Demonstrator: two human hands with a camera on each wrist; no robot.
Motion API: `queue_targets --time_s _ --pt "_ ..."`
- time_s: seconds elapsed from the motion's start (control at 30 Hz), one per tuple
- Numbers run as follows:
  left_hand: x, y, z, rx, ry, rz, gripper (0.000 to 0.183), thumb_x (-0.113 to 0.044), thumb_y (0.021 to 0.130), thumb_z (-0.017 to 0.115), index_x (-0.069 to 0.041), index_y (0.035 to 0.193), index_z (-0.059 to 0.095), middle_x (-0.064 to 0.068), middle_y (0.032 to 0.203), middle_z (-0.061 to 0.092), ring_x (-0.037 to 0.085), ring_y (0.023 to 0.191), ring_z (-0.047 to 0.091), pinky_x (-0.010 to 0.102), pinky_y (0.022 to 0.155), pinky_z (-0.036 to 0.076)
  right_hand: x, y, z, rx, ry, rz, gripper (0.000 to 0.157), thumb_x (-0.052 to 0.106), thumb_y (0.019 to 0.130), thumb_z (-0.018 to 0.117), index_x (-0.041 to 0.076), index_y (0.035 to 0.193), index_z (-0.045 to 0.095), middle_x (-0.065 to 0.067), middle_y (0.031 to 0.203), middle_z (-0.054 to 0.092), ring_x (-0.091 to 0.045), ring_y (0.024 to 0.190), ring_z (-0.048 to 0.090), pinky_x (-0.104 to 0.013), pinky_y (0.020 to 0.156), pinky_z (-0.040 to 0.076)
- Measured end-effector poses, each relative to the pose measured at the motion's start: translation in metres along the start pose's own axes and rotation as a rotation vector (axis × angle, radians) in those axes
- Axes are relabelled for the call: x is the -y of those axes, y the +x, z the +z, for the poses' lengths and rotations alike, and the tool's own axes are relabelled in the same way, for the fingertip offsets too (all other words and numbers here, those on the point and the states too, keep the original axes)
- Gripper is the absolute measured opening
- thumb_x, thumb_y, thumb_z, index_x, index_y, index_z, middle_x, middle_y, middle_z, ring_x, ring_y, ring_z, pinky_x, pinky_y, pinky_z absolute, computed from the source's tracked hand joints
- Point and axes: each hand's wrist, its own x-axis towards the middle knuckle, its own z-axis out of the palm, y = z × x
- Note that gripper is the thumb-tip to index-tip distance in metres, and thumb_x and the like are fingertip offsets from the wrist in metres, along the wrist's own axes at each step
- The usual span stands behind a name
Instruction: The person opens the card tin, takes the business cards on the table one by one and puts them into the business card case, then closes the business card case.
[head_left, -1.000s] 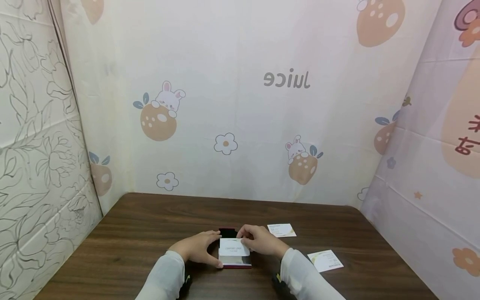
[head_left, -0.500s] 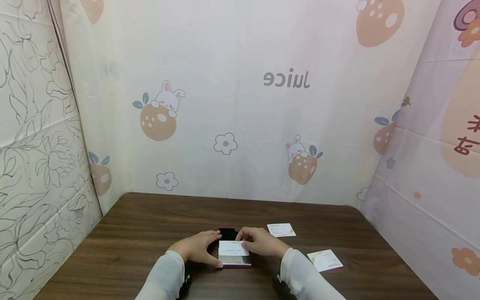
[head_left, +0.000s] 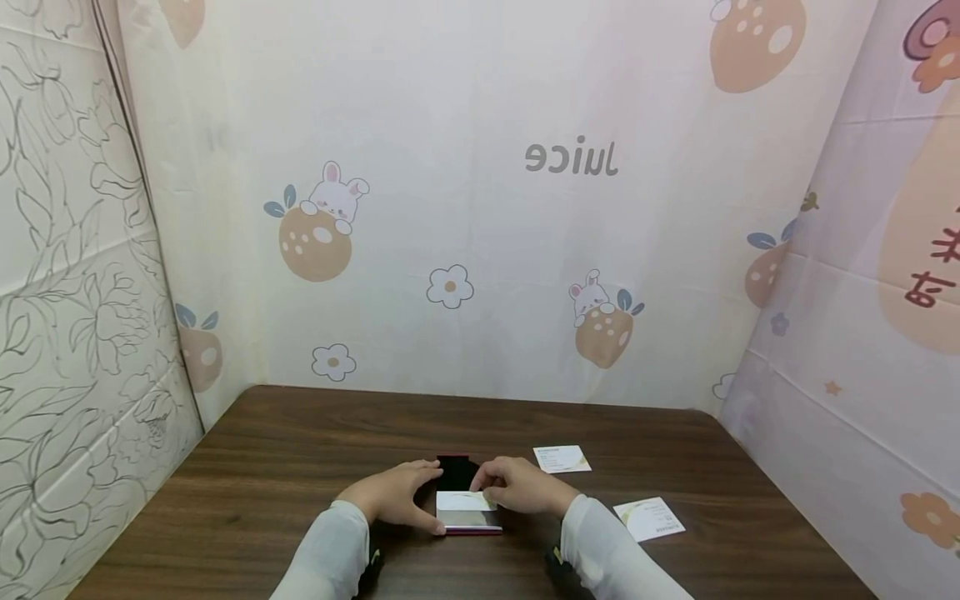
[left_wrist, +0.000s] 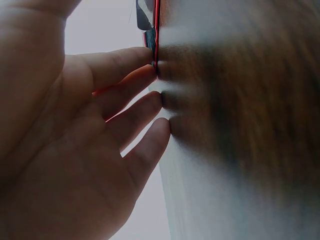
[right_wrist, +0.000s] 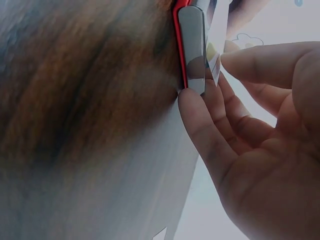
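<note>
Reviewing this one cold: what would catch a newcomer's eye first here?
Probably the pale backdrop behind the table, with its rabbit-and-fruit prints and the mirrored word "Juice" right of centre. Next, near the table's front, the left hand touches a red-edged card case while the right hand pinches a white card there. Two loose cards lie further right.

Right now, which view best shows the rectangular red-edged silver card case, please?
The head view: most of the card case, including its black flap, shows there. The right wrist view shows one side closely; the left wrist view, only a sliver.
</note>
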Motion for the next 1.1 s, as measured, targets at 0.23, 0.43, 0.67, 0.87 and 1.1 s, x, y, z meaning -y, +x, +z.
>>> queue_targets --time_s 0.23,0.43,0.67,0.87,1.1 --pt "0.0014 -0.0002 0.0001 0.000 0.002 0.004 0.090 -0.060 0.071 0.070 -0.011 0.141 0.041 0.010 0.148 0.034 0.029 0.132 0.029 0.055 0.104 0.033 0.0001 0.0001 0.0016 -0.001 -0.030 -0.025 0.013 0.013 0.087 0.062 0.018 0.099 0.067 0.008 0.090 0.061 -0.002 0.079 0.053 -0.026 0.073 0.050" --pt "0.0024 0.0000 0.0003 0.002 -0.001 0.006 0.090 -0.060 0.071 0.070 -0.011 0.141 0.040 0.010 0.148 0.034 0.029 0.133 0.029 0.054 0.104 0.033 -0.0026 0.0017 0.0043 -0.015 -0.066 -0.037 0.012 0.014 0.086 0.065 0.019 0.097 0.067 0.011 0.087 0.060 -0.001 0.077 0.052 -0.024 0.072 0.051" --pt "0.0017 -0.0003 -0.0007 0.002 -0.009 0.018 0.090 -0.059 0.071 0.070 -0.010 0.141 0.040 0.011 0.148 0.034 0.029 0.133 0.028 0.055 0.104 0.033 -0.0020 0.0024 0.0060 -0.015 -0.119 -0.049 0.015 0.012 0.085 0.066 0.020 0.096 0.069 0.010 0.087 0.059 0.001 0.076 0.051 -0.023 0.072 0.051" --pt "0.0019 -0.0002 -0.0008 0.000 -0.003 0.018 0.090 -0.059 0.071 0.070 -0.010 0.141 0.041 0.010 0.148 0.035 0.029 0.133 0.029 0.055 0.104 0.033 0.0003 0.0025 0.0062 -0.015 -0.144 -0.063 0.016 0.011 0.084 0.066 0.019 0.097 0.070 0.007 0.088 0.060 0.001 0.077 0.051 -0.022 0.072 0.051" --pt "0.0012 -0.0010 -0.0015 0.006 -0.016 0.015 0.089 -0.058 0.072 0.070 -0.010 0.141 0.041 0.010 0.148 0.035 0.029 0.133 0.029 0.054 0.104 0.033 -0.0003 0.0008 0.0044 0.002 -0.140 -0.063 0.017 0.011 0.085 0.065 0.020 0.100 0.069 0.009 0.089 0.059 0.001 0.077 0.051 -0.022 0.072 0.051"
